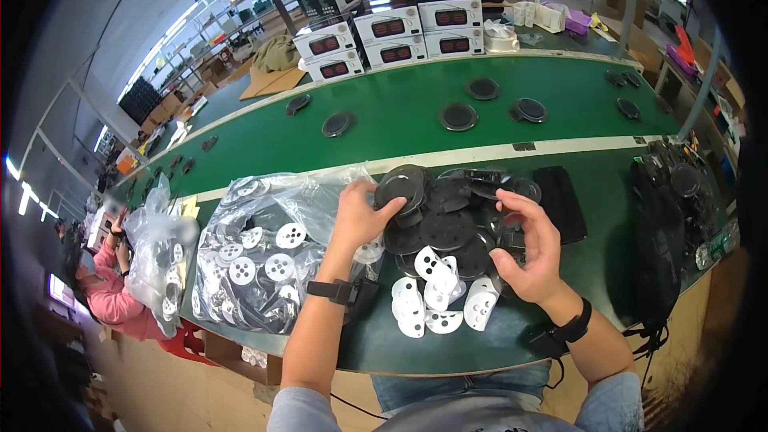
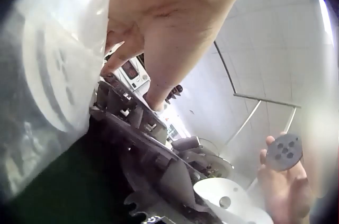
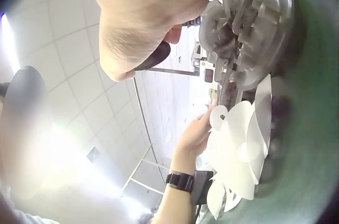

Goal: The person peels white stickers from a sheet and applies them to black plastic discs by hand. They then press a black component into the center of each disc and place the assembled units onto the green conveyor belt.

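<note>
My left hand (image 1: 358,216) grips a black round part (image 1: 400,186) at the left of a pile of black discs (image 1: 448,230), its thumb on the near edge. In the left wrist view, the left hand (image 2: 169,38) reaches down to the dark parts. Right of the pile, my right hand (image 1: 531,250) holds a dark disc (image 2: 284,152) with several holes, raised between thumb and fingers. The right wrist view shows this disc (image 3: 155,56) nearly edge-on under the right hand (image 3: 148,23). White discs with holes (image 1: 438,284) lie in front of the pile.
A clear plastic bag (image 1: 240,244) with white discs lies left. Black parts (image 1: 680,184) stand heaped at the right. Behind, a green belt (image 1: 400,128) carries spaced round parts, with boxes (image 1: 392,24) beyond. Another person (image 1: 120,296) sits at far left.
</note>
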Demonstrator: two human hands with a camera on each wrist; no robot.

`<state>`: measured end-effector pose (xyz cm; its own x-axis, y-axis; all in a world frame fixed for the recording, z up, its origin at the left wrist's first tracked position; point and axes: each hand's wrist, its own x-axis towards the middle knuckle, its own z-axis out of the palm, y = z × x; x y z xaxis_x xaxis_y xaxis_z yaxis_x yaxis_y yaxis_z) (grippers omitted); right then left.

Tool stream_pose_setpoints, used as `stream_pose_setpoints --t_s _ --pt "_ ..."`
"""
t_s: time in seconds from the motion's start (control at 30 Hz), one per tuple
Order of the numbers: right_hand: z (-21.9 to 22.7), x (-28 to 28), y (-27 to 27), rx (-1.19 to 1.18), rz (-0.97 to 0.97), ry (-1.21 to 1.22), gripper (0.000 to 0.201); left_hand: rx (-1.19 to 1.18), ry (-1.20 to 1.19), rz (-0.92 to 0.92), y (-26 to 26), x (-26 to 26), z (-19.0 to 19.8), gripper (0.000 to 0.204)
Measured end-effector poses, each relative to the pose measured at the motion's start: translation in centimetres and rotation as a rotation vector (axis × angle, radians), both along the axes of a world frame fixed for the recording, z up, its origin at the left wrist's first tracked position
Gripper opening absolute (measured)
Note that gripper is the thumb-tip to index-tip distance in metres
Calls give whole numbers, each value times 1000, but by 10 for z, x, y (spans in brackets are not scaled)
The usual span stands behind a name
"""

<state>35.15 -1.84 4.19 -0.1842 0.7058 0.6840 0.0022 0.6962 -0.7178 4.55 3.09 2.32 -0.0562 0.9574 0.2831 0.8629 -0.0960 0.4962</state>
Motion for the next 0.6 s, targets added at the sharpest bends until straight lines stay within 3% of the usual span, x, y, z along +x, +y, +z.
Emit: stream_pose_setpoints --t_s 0.1,0.2,0.23,0.37,0.47,0.53,0.6 --pt "1 0 -3 -69 21 15 55 63 -251 63 -1 -6 -8 42" --pt "-2 -2 -3 -150 68 129 47 -60 -1012 -129 -13 -7 10 20" --pt "-1 -3 -4 -163 77 152 41 -32 -1018 -163 -25 3 25 11" --pt "2 -5 -9 3 127 -48 43 35 -1187 -301 -61 40 36 10" --pt "8 -14 -19 122 142 -167 43 -111 -1329 -332 -77 69 30 12" --pt "3 -17 -19 118 102 -200 42 -296 -1404 -430 -82 71 21 26" --pt "-9 -16 -14 96 58 -220 43 -282 -1325 -605 -88 75 21 43"
